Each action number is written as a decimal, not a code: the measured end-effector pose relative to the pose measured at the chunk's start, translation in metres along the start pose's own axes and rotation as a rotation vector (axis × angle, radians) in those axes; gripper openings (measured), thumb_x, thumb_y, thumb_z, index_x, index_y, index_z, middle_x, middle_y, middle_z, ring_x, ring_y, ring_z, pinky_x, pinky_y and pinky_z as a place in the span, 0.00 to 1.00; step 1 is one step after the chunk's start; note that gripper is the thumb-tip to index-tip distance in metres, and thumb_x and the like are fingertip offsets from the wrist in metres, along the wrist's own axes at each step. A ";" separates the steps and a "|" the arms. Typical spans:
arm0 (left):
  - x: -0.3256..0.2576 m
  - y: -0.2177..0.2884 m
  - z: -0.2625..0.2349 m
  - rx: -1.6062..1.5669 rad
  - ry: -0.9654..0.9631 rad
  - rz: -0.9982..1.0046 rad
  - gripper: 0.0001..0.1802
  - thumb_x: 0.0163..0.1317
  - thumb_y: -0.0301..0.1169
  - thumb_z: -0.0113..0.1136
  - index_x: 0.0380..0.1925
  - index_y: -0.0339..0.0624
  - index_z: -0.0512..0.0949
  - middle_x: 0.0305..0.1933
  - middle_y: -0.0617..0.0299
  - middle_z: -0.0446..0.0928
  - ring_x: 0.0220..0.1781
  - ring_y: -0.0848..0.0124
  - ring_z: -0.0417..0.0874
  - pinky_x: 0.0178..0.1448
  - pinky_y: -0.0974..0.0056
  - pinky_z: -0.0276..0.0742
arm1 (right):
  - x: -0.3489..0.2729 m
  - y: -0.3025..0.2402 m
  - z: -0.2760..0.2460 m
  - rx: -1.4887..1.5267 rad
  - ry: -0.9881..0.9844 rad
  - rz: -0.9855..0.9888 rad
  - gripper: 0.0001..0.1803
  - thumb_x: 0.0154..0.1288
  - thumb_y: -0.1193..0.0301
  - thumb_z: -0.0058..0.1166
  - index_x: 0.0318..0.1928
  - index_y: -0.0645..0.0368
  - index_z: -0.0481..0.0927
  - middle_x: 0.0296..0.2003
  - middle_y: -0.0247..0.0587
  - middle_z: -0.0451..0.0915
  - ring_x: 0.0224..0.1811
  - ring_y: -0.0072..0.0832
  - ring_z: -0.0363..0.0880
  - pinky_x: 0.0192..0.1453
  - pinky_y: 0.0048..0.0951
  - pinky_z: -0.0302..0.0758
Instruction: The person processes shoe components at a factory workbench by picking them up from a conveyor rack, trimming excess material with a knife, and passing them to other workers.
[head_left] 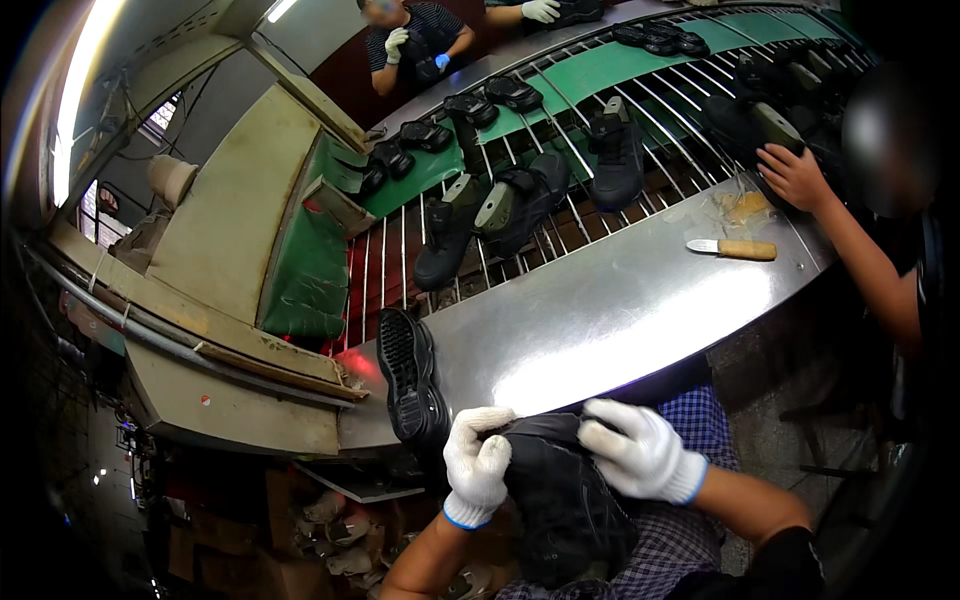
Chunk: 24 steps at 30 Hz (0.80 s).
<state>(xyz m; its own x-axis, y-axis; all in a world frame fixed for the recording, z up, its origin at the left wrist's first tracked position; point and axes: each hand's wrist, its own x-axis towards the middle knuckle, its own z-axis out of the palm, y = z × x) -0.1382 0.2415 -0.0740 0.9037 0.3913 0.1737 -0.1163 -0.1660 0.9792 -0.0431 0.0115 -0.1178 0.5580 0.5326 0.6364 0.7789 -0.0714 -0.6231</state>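
Note:
A black shoe upper (565, 500) is between my hands over my lap, just below the bench edge. My left hand (478, 465), in a white knit glove, grips its left side with curled fingers. The gloved right hand (640, 450) has its fingers bent and pinched at the upper's far right edge; the fingertips are partly hidden. A ridged black shoe sole (405, 375) rests on the metal bench to the left of my hands, its tread turned toward me. A knife (735, 249) with a wooden handle lies on the bench at the right.
Beyond the metal bench (600, 290), a bar conveyor (400, 250) carries several black shoes on lasts and black soles (470, 108). At the right, a co-worker's bare hand (790, 175) touches a shoe. Other gloved people work behind. A beige machine housing (230, 190) stands left.

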 end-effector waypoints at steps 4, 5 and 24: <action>0.004 0.025 0.000 0.019 -0.022 0.076 0.22 0.64 0.30 0.61 0.55 0.24 0.77 0.52 0.49 0.83 0.53 0.66 0.83 0.63 0.60 0.80 | 0.072 0.016 0.012 0.254 -0.138 -0.056 0.20 0.72 0.66 0.65 0.62 0.54 0.85 0.46 0.46 0.89 0.40 0.41 0.91 0.43 0.35 0.87; 0.005 0.025 -0.003 0.002 -0.033 0.049 0.22 0.64 0.30 0.61 0.55 0.24 0.77 0.52 0.48 0.83 0.54 0.66 0.83 0.64 0.60 0.80 | 0.086 0.015 0.010 0.265 -0.155 -0.069 0.19 0.74 0.64 0.63 0.62 0.53 0.85 0.43 0.45 0.89 0.38 0.40 0.91 0.41 0.36 0.87; 0.035 0.047 -0.037 0.068 -0.416 -0.334 0.24 0.65 0.20 0.46 0.57 0.23 0.83 0.57 0.47 0.88 0.59 0.65 0.87 0.69 0.62 0.79 | -0.002 -0.006 -0.003 0.189 -0.156 0.007 0.38 0.58 0.68 0.66 0.68 0.72 0.75 0.26 0.41 0.84 0.19 0.31 0.82 0.21 0.30 0.79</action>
<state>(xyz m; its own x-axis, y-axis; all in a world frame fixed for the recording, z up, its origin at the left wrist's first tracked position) -0.1273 0.2813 -0.0185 0.9756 0.0435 -0.2154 0.2196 -0.1575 0.9628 -0.0479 0.0079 -0.1139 0.5008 0.6574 0.5631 0.6994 0.0758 -0.7107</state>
